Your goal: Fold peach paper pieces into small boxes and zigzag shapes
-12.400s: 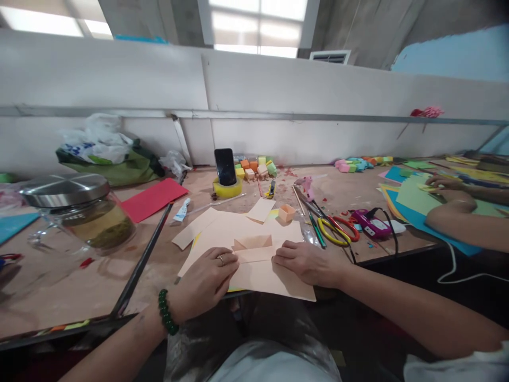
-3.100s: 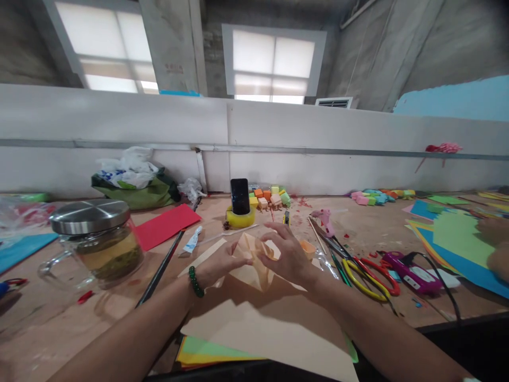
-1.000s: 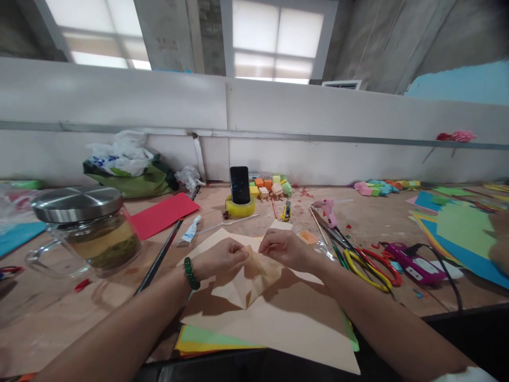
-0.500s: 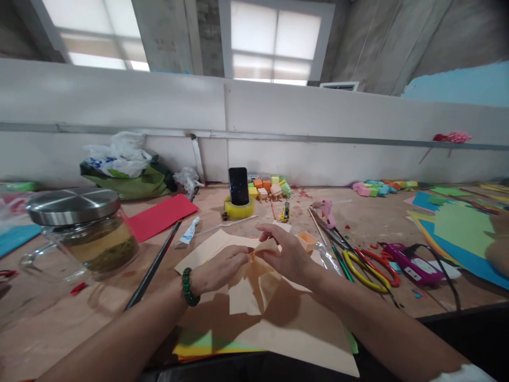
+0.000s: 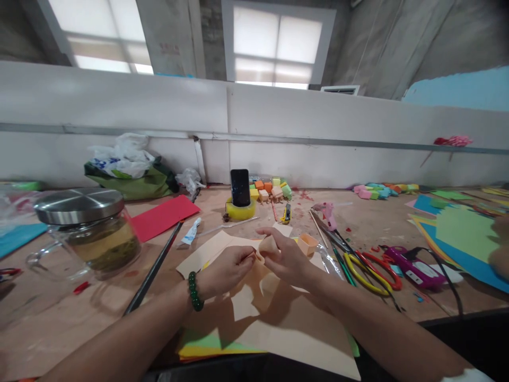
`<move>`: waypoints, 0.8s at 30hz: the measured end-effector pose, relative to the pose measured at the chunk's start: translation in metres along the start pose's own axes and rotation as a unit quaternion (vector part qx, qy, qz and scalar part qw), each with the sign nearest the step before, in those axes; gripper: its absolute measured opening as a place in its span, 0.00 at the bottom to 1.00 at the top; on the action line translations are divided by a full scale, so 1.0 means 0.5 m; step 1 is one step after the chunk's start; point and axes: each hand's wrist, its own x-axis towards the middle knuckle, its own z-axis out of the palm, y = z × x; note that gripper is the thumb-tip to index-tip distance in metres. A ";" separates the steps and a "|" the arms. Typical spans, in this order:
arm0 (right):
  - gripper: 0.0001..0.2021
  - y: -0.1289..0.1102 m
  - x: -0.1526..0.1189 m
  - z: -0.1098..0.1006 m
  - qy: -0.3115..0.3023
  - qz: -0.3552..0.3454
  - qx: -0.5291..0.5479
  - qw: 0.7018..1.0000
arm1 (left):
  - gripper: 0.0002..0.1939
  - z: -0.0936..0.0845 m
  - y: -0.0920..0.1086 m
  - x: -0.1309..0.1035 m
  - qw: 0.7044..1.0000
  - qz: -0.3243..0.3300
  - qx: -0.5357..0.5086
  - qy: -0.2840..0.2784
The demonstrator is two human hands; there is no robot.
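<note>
Between both hands is a piece of pale orange paper point(image 5: 269, 247), bent and curled. My left hand point(image 5: 230, 270), with a green bead bracelet point(image 5: 195, 292) on its wrist, pinches the paper's left side. My right hand point(image 5: 289, 255) grips the curled upper part, thumb and fingers on either side of it. Under the hands lie larger pale orange sheets point(image 5: 306, 334), with green and yellow sheets showing at the near edge. A small folded orange paper box point(image 5: 307, 244) sits just beyond my right hand.
On the left stand a glass teapot point(image 5: 99, 239) and red paper point(image 5: 165, 216). A phone point(image 5: 240, 188) leans on a yellow tape roll point(image 5: 240, 211). To the right lie scissors point(image 5: 368, 273), a pink glue gun point(image 5: 327, 215) and a purple tool point(image 5: 415, 267). Another person's hand point(image 5: 500, 249) is at far right.
The paper has been curled tighter between my hands, and its lower flap has shifted. My left hand's fingers have closed further into a pinch. The view has shifted slightly.
</note>
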 end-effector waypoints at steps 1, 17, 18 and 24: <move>0.23 -0.004 -0.001 -0.004 -0.010 -0.007 0.008 1.000 | 0.10 0.003 -0.001 -0.001 1.000 -0.002 0.017 0.018; 0.19 0.012 0.002 0.001 0.029 -0.041 -0.054 0.997 | 0.04 0.017 0.005 -0.006 0.994 0.004 -0.076 0.072; 0.19 0.011 0.002 0.000 0.024 -0.038 -0.055 0.998 | 0.05 0.017 0.004 -0.005 0.994 -0.007 -0.088 0.065; 0.21 0.000 -0.003 0.005 -0.010 -0.011 -0.042 0.999 | 0.10 0.016 -0.009 0.000 0.994 -0.033 -0.087 0.055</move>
